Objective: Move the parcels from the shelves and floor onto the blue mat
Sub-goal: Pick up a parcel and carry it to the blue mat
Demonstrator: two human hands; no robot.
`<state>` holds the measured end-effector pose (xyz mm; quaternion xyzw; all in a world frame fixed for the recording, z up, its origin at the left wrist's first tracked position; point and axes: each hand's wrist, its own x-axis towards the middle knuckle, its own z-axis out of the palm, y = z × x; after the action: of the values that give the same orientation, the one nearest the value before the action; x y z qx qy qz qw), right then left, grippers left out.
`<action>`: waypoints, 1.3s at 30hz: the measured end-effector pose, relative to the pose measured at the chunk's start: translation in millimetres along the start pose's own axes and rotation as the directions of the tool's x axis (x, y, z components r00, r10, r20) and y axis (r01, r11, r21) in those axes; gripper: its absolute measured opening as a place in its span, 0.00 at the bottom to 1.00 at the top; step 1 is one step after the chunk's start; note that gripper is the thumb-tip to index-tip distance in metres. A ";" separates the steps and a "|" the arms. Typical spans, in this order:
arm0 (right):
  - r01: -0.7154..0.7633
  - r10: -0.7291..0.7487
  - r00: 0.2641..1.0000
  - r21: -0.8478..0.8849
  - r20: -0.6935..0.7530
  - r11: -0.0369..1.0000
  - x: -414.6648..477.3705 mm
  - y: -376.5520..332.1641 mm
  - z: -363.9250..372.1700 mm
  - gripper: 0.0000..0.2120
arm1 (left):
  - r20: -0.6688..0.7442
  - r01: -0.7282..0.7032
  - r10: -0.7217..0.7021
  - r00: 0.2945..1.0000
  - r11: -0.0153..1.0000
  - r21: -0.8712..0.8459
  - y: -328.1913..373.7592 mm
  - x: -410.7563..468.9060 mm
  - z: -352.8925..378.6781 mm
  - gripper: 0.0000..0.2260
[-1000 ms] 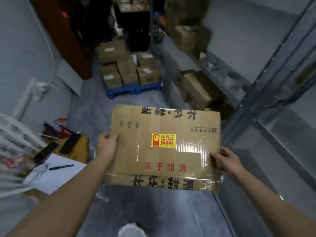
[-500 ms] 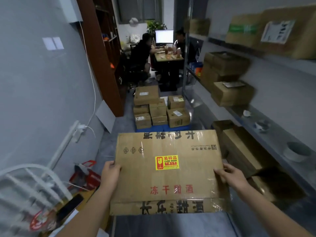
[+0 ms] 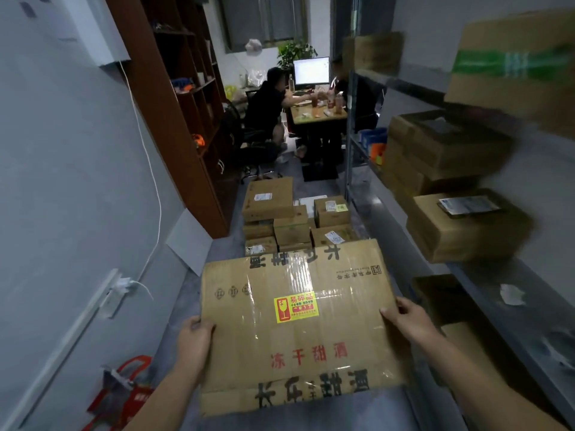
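Observation:
I hold a large flat cardboard parcel (image 3: 295, 325) in front of me; it has a yellow fragile sticker and clear tape. My left hand (image 3: 194, 340) grips its left edge and my right hand (image 3: 404, 321) grips its right edge. Ahead on the floor stands a stack of several parcels (image 3: 292, 216); the held parcel hides the blue mat under them. More parcels (image 3: 460, 225) sit on the metal shelves (image 3: 497, 275) to my right, and one (image 3: 451, 303) lies below the lower shelf.
A narrow aisle runs between the grey wall on the left and the shelves. A brown bookcase (image 3: 174, 113) stands at the left. Two people sit at a desk (image 3: 317, 115) with a monitor at the far end. A red bag (image 3: 127, 390) lies by the wall.
My view has lifted from the floor to the room ahead, and the stacked parcels have come nearer. Both hands keep the same grip on the parcel.

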<state>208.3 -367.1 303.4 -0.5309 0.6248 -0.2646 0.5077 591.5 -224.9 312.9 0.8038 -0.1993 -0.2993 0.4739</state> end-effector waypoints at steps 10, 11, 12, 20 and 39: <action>0.007 -0.008 1.000 -0.143 -0.004 0.990 202.6 -97.3 9.8 0.20 | -0.033 0.067 -0.073 0.997 0.989 -0.135 58.1 151.2 110.3 0.05; 0.009 -0.011 1.000 -0.154 -0.011 0.988 225.4 -109.6 12.8 0.20 | -0.022 0.067 -0.071 0.997 0.988 -0.137 66.5 174.5 121.4 0.06; 0.010 -0.013 1.000 -0.156 -0.017 0.988 248.3 -122.0 15.7 0.19 | -0.007 0.068 -0.070 0.998 0.988 -0.139 75.7 197.4 132.1 0.07; -0.024 0.013 0.994 -0.101 -0.106 0.995 408.5 -198.1 36.3 0.17 | 0.116 -0.018 0.028 0.993 0.996 -0.086 164.0 383.6 204.4 0.11; 0.107 -0.161 0.986 -0.568 -0.046 0.816 881.4 -363.7 37.5 0.19 | 0.198 0.386 -0.349 0.916 0.901 -0.198 258.1 600.6 485.0 0.44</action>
<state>456.0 -1288.5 295.3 -0.6868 0.6588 -0.1276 0.2794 702.3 -1021.0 184.4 0.7397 -0.0442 -0.4672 0.4822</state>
